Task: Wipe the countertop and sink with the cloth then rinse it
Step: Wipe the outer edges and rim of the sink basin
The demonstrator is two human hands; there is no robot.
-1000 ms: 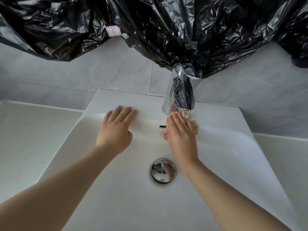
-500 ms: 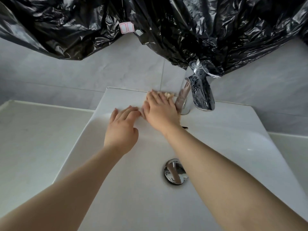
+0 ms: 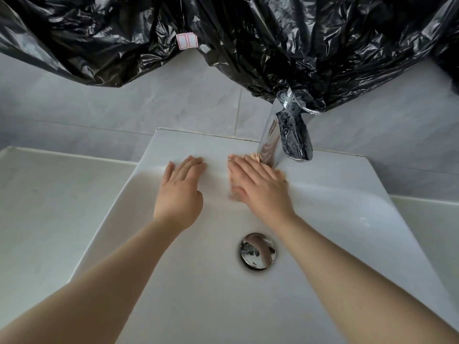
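A white rectangular sink (image 3: 372,219) fills the middle of the view, with a chrome drain plug (image 3: 257,250) at its bottom. My right hand (image 3: 258,184) lies flat with straight fingers on the sink's back ledge, pressing a small beige cloth (image 3: 255,157) against it just left of the chrome tap (image 3: 285,135). Only a corner of the cloth shows past my fingertips. My left hand (image 3: 180,192) rests flat on the back ledge to the left, fingers straight, holding nothing.
The pale countertop (image 3: 49,207) stretches to the left of the sink, and a strip of it shows at the right. Crumpled black plastic sheeting (image 3: 248,40) hangs over the grey tiled wall and touches the tap's top.
My right hand slid with the cloth from under the tap leftwards along the back ledge, then back right towards the tap base. My left hand stayed on the ledge.
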